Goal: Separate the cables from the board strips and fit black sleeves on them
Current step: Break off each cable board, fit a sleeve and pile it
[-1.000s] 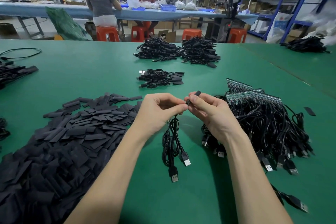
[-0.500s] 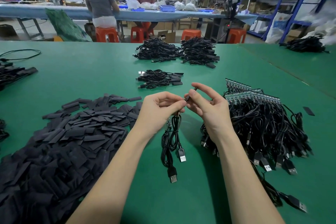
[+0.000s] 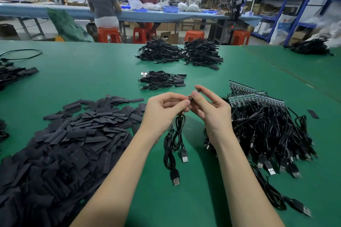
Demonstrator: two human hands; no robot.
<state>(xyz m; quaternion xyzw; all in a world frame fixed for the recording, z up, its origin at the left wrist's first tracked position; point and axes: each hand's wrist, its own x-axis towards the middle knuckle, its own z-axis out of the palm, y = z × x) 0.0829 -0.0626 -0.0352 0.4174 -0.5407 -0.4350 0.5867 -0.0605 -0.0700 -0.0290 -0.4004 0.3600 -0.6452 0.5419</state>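
Observation:
My left hand (image 3: pixel 164 108) grips black USB cables (image 3: pixel 175 145) that hang from it down to the green table (image 3: pixel 92 72), plugs lowest. My right hand (image 3: pixel 210 108) pinches a black sleeve (image 3: pixel 194 95) between thumb and forefinger, right against the left fingertips; most of the sleeve is hidden. A big heap of flat black sleeves (image 3: pixel 60 145) lies at the left. To the right lies a tangle of cables still joined to green board strips (image 3: pixel 256 96).
A small bundle of sleeved cables (image 3: pixel 162 80) lies just beyond my hands, two larger piles (image 3: pixel 180 53) farther back, and another pile (image 3: pixel 310 47) at the far right. More cables (image 3: pixel 13 73) sit at the left edge. People work at a far blue table.
Both hands have risen slightly and drawn closer together. Less of the sleeve sticks out past my right fingers than a second ago. The hanging cables have lifted a little.

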